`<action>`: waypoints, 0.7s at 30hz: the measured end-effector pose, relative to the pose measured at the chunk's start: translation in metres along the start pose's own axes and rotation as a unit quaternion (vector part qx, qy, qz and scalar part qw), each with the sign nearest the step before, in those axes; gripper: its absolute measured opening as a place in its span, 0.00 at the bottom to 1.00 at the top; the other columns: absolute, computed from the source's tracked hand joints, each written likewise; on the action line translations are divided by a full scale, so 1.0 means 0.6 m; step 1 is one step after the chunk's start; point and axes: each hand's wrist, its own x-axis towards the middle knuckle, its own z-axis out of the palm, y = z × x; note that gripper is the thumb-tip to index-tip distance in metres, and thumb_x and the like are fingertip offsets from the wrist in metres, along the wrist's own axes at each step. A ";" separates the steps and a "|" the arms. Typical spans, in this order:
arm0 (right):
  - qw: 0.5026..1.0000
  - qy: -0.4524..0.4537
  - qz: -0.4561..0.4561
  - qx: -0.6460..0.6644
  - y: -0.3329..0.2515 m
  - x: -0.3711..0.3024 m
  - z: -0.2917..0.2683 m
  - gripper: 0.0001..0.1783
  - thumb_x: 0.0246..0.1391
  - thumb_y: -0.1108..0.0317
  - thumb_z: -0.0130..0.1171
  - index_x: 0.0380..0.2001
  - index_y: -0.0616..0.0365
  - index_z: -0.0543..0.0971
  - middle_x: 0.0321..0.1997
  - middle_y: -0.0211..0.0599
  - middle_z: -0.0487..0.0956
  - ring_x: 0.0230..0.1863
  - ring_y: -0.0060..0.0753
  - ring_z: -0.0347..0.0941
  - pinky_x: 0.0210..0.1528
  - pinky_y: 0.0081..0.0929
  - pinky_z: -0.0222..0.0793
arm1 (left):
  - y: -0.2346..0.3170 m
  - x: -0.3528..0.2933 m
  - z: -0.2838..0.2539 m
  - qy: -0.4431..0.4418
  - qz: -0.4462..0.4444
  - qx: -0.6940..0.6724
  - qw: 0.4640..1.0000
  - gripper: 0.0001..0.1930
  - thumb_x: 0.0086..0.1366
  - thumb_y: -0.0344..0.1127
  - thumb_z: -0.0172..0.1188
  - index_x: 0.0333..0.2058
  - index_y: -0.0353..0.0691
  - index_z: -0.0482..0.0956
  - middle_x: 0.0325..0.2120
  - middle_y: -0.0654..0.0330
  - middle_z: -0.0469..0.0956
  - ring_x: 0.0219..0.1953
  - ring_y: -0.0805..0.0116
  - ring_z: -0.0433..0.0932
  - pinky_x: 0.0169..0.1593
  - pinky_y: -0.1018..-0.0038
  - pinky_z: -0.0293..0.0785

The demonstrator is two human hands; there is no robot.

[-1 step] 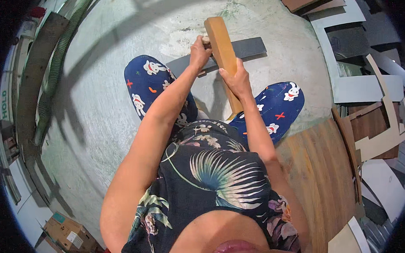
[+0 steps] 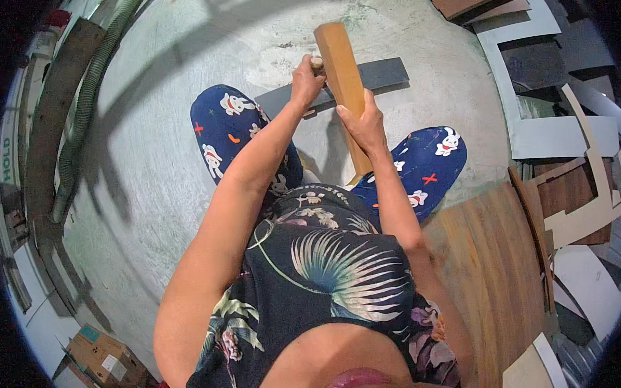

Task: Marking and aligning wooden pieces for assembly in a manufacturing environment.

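Observation:
A long, yellow-brown wooden piece (image 2: 342,65) with squared edges slants up between my knees, its near end low by my lap. My right hand (image 2: 365,124) is closed around its middle, thumb lying on the upper face. Beside its left side, my left hand (image 2: 306,83) has curled fingers; a small tan, round-ended thing (image 2: 317,62) shows at their tips, too small to name. The wooden piece partly hides those fingers. Beneath both hands a dark grey strip (image 2: 386,73) lies across the floor.
My bent knees in blue printed trousers (image 2: 224,126) flank the work. A ribbed hose (image 2: 88,111) and a dark board (image 2: 57,110) run along the left. Offcut panels (image 2: 565,138) pile up at right, near a wood-grain sheet (image 2: 489,262). A cardboard box (image 2: 106,358) stands lower left.
The wooden piece's far end has shifted slightly up, and more of the small tan thing at my left fingertips shows. My right hand keeps its hold.

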 end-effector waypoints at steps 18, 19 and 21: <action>0.995 -0.038 0.031 -0.082 0.007 0.008 -0.002 0.29 0.46 0.59 0.67 0.49 0.60 0.68 0.44 0.59 0.79 0.46 0.62 0.76 0.45 0.48 0.73 | 0.004 0.002 0.000 -0.067 0.019 -0.012 0.998 0.19 0.52 0.25 0.62 0.46 0.36 0.73 0.35 0.46 0.82 0.39 0.53 0.83 0.41 0.63 0.78; 0.998 -0.020 0.001 -0.054 0.008 0.003 -0.004 0.29 0.47 0.59 0.66 0.49 0.60 0.68 0.43 0.60 0.79 0.47 0.64 0.76 0.46 0.48 0.72 | 0.000 0.004 -0.001 -0.067 0.027 0.006 0.997 0.21 0.52 0.25 0.63 0.47 0.36 0.73 0.35 0.47 0.82 0.39 0.54 0.83 0.42 0.63 0.78; 0.999 -0.006 -0.029 -0.025 -0.005 -0.003 -0.005 0.30 0.47 0.58 0.66 0.49 0.60 0.68 0.43 0.61 0.79 0.47 0.65 0.76 0.46 0.49 0.72 | -0.010 0.010 -0.002 -0.068 0.022 0.006 0.997 0.22 0.51 0.26 0.64 0.48 0.36 0.73 0.35 0.47 0.82 0.39 0.54 0.83 0.42 0.64 0.78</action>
